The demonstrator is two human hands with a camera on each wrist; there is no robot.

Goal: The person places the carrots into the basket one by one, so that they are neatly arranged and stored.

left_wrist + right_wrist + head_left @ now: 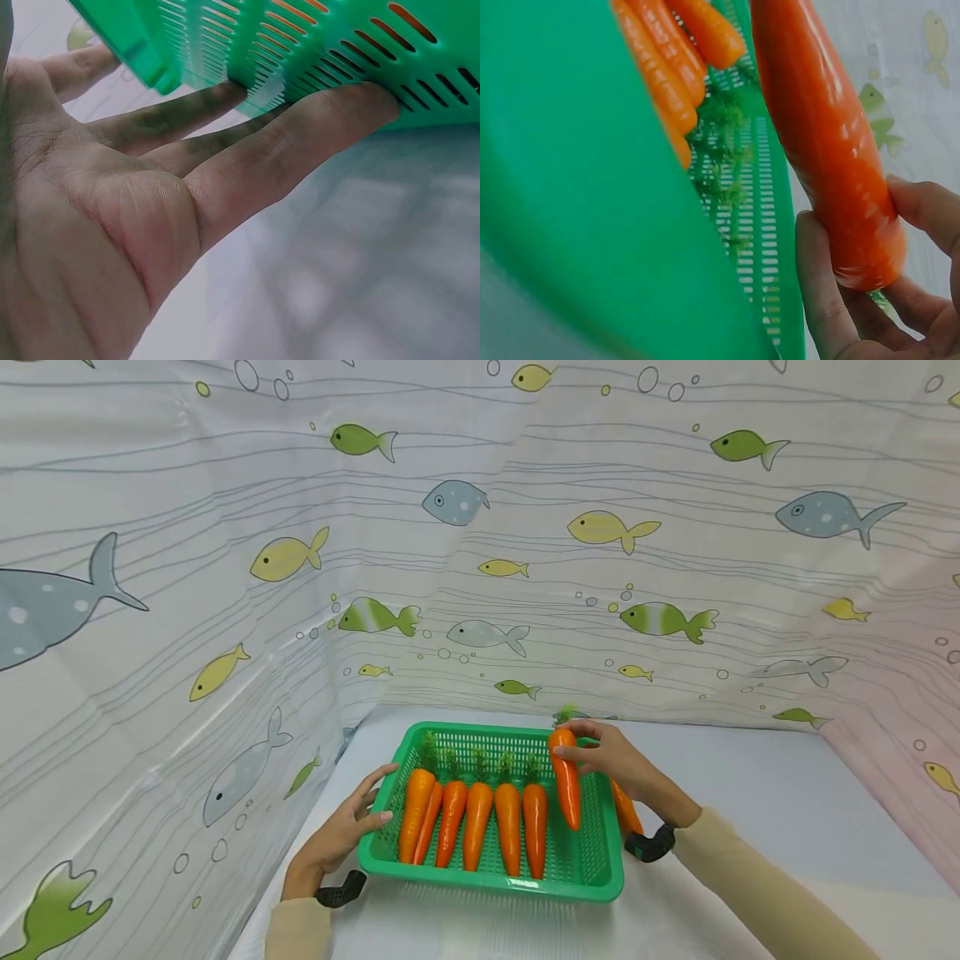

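A green plastic basket (pixel 495 883) holds a row of orange carrots (pixel 477 827) with feathery green tops toward the far side. My right hand (pixel 611 756) pinches another carrot (pixel 566 785) near its thick top end, above the basket's right part, its tip pointing down. The right wrist view shows thumb and fingers around this carrot (pixel 829 142). At the basket's left side is my left hand (pixel 341 831). In the left wrist view its fairly straight fingers (pixel 292 142) touch the slotted outer wall (pixel 360 60).
One more carrot (pixel 626 810) lies outside the basket on the right, partly hidden by the right wrist and the basket rim. The white tabletop (pixel 750 793) extends to the right. A fish-patterned sheet (pixel 480 568) hangs behind and along the left.
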